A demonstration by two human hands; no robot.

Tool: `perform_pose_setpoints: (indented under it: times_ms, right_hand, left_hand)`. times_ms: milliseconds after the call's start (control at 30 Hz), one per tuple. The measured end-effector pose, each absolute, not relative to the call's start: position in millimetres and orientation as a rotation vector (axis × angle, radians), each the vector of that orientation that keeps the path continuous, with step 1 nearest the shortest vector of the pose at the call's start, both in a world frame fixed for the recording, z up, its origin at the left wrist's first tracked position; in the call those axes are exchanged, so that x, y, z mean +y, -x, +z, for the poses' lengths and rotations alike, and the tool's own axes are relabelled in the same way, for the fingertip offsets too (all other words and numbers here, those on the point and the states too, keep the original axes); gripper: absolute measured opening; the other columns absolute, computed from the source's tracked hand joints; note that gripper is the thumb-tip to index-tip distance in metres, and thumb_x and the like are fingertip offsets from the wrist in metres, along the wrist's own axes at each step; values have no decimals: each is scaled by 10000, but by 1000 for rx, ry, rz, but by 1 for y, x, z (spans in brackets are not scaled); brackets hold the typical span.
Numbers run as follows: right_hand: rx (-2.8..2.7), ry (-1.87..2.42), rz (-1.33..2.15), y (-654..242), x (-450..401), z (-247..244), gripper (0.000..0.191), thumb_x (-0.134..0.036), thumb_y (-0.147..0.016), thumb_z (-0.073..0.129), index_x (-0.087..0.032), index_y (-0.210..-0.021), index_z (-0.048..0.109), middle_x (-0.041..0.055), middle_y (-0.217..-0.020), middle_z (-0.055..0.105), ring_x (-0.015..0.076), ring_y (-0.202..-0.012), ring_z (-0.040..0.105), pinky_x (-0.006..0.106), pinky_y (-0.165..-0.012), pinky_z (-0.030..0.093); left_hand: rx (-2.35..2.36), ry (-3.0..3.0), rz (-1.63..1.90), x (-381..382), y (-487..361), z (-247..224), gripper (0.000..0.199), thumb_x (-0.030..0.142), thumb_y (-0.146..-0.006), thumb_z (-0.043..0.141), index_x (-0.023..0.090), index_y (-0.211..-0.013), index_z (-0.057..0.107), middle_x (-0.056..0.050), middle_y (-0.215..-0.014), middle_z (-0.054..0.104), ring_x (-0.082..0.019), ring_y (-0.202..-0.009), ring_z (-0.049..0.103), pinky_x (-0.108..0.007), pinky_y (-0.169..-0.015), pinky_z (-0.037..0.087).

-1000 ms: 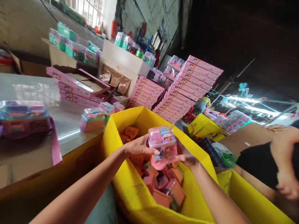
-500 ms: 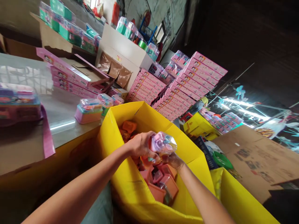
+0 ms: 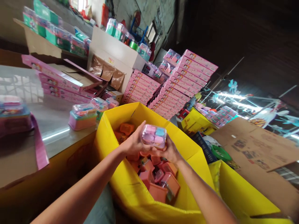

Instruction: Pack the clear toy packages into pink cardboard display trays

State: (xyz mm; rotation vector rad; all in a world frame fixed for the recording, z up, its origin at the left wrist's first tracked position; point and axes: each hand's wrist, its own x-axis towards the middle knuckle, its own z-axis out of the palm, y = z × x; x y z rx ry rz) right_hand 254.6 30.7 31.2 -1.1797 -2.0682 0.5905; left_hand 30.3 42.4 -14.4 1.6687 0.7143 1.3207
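Note:
Between my two hands is a small plastic box with a clear lid, pink, lilac and light blue pieces showing through it. My left hand grips its left side, and my right hand holds the right side and underside. Both hands are over a large yellow bin. Inside the bin lie many orange and pink plastic boxes, jumbled together below my hands. A similar clear-lidded box stands on the table to the left of the bin.
Pink printed cartons rise in tall stacks behind the bin. On the grey table are an open pink tray carton and more clear-lidded boxes. Brown cardboard and a second yellow bin lie to the right.
The plastic box has been turned so its clear lid faces me, and it has shifted slightly left and up. My right hand now grasps its right side. The view has moved a little.

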Motion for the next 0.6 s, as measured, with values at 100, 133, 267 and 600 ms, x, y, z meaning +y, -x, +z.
perform_pose_setpoints:
  times_ms: [100,133,267,600]
  right_hand:
    - [-2194,1204,-103,-247,21,54,750,-361,-644,832,-175,-1303,525,123,-1171,593,305,-1108,547,462,-981,480]
    - [-2215,1242,-267,-247,17,59,769,-335,-641,825,-174,-1329,522,125,-1167,582,315,-1109,527,474,-986,468]
    - [-2297,1394,-481,-253,6,67,797,-327,-632,823,-187,-1363,537,124,-1144,562,327,-1078,496,473,-955,476]
    - [-2391,1297,-40,-263,10,68,819,-520,-665,818,-209,-1375,553,126,-1170,579,330,-1125,507,498,-1031,438]
  left_hand:
    - [824,-1619,1401,46,-29,-16,1323,497,-647,842,160,-1603,-8,-239,-1584,263,-357,-1392,431,-488,-1136,407]
    - [877,-1668,1436,46,-29,-16,1304,494,-655,839,182,-1605,1,-234,-1595,235,-360,-1404,414,-500,-1136,407]
    - [1015,-2048,1432,46,-35,-14,1208,441,-679,834,167,-1602,106,-226,-1585,261,-358,-1468,312,-533,-1200,315]
    - [922,-2074,1087,38,-35,-1,673,419,-663,828,145,-1205,541,-82,-1078,676,-213,-915,645,-334,-839,533]
